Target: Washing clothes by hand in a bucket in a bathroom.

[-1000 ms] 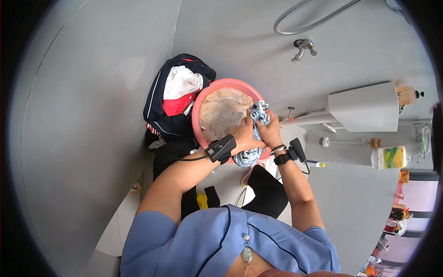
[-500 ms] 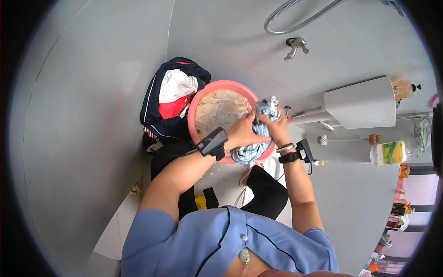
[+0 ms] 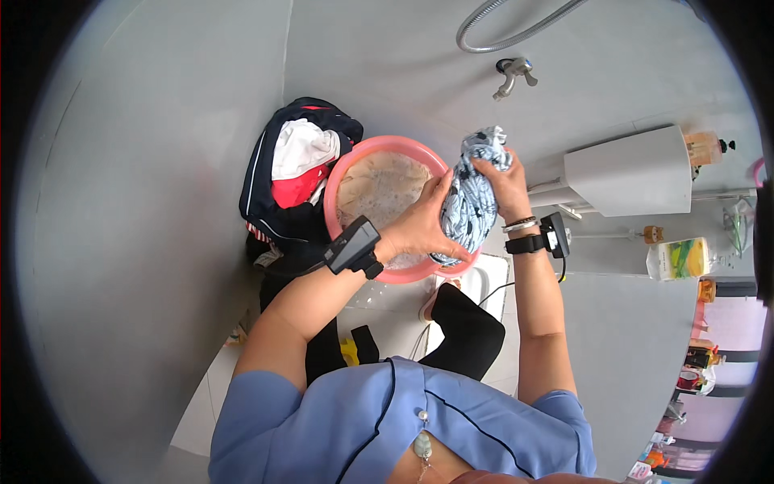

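Observation:
A wet, bunched blue-and-white garment with dark marks [image 3: 469, 206] hangs over the right rim of a pink basin [image 3: 387, 143]. My right hand [image 3: 508, 189] grips its upper end, fingers closed round the fabric. On the garment's near left side, my left hand [image 3: 415, 228] holds the lower part, thumb across the cloth and fingers partly hidden by it. Inside the basin, beige cloth [image 3: 367, 181] lies in sudsy water [image 3: 391, 198].
Dark, white and red clothes [image 3: 298, 165] are heaped left of the basin. A tap [image 3: 513, 77] and a metal hose [image 3: 524, 36] are on the far wall. To the right are a white cistern [image 3: 625, 172] and a toilet brush holder [image 3: 653, 234].
The garment has gone from tightly twisted to looser and fuller. My right hand has moved up and right with its end, while my left hand has moved slightly left along it.

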Available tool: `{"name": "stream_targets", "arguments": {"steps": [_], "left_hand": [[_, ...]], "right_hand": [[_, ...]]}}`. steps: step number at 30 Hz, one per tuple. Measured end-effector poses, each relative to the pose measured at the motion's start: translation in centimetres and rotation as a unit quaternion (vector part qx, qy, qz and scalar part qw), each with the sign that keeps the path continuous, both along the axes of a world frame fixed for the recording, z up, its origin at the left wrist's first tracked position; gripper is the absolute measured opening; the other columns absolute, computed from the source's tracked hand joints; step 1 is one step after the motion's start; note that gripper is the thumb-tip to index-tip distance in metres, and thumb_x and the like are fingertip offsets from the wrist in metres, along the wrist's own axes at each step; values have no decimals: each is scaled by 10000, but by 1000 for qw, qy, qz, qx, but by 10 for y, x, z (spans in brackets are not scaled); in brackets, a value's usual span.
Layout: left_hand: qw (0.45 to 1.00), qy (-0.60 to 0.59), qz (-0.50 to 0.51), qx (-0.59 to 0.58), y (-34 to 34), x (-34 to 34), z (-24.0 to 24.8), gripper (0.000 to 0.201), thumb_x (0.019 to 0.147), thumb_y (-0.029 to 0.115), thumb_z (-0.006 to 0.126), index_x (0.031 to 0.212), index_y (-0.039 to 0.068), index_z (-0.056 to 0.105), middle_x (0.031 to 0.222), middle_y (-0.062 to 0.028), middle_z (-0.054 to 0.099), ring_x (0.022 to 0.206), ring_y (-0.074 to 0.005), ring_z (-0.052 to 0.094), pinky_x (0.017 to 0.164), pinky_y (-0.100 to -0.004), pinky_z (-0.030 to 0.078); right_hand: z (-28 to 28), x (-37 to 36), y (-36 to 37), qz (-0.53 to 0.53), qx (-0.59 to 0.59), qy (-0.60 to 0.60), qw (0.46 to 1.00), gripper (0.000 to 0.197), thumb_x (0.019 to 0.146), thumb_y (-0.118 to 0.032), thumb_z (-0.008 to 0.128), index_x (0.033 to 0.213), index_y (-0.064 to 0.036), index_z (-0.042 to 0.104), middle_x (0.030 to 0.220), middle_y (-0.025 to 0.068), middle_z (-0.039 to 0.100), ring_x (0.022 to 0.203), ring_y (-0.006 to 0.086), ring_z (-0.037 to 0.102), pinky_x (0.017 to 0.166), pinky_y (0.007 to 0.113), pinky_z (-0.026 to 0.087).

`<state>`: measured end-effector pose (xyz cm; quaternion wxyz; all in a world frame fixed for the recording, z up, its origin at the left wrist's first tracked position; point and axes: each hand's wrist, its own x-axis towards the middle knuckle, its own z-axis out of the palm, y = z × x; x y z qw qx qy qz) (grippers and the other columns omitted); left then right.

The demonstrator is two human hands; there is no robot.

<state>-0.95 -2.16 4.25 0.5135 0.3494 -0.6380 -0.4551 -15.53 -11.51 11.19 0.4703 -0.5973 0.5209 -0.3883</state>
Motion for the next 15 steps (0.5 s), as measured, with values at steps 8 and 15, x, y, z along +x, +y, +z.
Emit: {"name": "stream_targets", "arguments": {"steps": [8, 15], "left_hand": [[985, -146, 51, 78, 13, -17, -21, 1271, 443, 350, 814, 1291, -103, -18, 1219, -302, 250, 1116, -435, 359, 916, -393, 367], [948, -267, 70, 156, 25, -33, -34, 1176, 485, 334, 785, 1260, -151, 45, 1172, -327, 289, 1076, -426, 392, 892, -417, 379]], "right_hand": [[-53, 13, 8, -12, -134, 344, 929, 543, 568, -287, 743, 967, -2, 512, 827, 207, 596, 796, 343, 575, 712, 389, 453], [-98, 10, 26, -21, -134, 438, 889, 632, 583, -280, 735, 1085, -37, 438, 953, 257, 471, 834, 398, 522, 743, 419, 451]]}}
